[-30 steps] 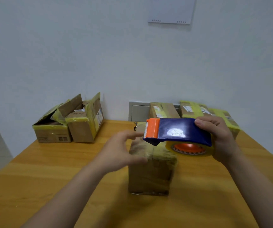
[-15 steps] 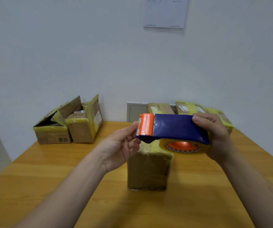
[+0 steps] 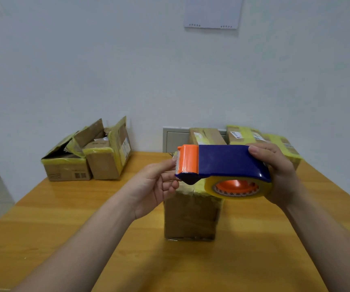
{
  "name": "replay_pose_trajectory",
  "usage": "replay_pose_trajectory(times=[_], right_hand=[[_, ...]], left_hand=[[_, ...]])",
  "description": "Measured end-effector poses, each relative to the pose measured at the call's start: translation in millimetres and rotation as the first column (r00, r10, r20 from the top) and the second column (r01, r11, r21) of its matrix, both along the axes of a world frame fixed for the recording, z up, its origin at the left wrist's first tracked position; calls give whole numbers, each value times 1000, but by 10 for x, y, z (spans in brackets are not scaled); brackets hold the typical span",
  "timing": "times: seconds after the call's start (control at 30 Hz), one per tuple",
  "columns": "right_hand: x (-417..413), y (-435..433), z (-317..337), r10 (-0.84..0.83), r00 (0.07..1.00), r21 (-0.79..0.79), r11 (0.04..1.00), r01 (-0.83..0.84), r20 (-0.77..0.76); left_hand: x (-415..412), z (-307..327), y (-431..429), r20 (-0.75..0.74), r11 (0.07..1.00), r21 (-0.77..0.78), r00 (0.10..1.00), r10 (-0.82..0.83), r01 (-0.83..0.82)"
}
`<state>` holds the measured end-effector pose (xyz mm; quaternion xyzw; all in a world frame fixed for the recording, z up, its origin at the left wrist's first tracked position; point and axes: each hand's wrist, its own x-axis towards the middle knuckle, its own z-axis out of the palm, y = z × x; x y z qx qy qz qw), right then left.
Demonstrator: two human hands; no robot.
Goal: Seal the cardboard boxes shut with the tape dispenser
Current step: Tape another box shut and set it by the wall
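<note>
In the head view, I hold the tape dispenser [image 3: 222,163] up in the air, just over the box [image 3: 191,216] that stands in the middle of the table [image 3: 64,218]. My right hand [image 3: 279,175] wraps around its round back end, with fingers curled over the blue top. My left hand [image 3: 155,184] pinches the tape end [image 3: 175,160] by the orange tip. The dispenser looks light and hard, with smooth plastic, so I think a full grip at the back is best. The teeth look sharp. The tape is thin and sticky and may fold on itself.
</note>
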<state>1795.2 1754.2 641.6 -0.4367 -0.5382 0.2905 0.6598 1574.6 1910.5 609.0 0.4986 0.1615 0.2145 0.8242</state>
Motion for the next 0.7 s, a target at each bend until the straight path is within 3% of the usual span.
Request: replay_pose_trajectory(times=[0.1, 0.2, 0.37, 0.5, 0.7], right_hand=[[-1, 35, -31, 18, 1000, 15, 1000, -17, -24], [0, 62, -50, 18, 999, 7, 1000, -18, -29], [75, 100, -101, -3, 1000, -24, 1000, 3, 12], [116, 87, -108, -2, 999, -45, 999, 5, 54], [174, 47, -73, 6, 987, -104, 994, 11, 163]], left_hand=[[19, -30, -26, 49, 995, -77, 997, -53, 57], [33, -31, -40, 45, 996, -36, 996, -79, 81], [41, 12, 8, -79, 995, 63, 993, 85, -80], [14, 62, 49, -96, 983, 124, 985, 147, -134], [-6, 34, 91, -144, 911, 353, 950, 278, -213]])
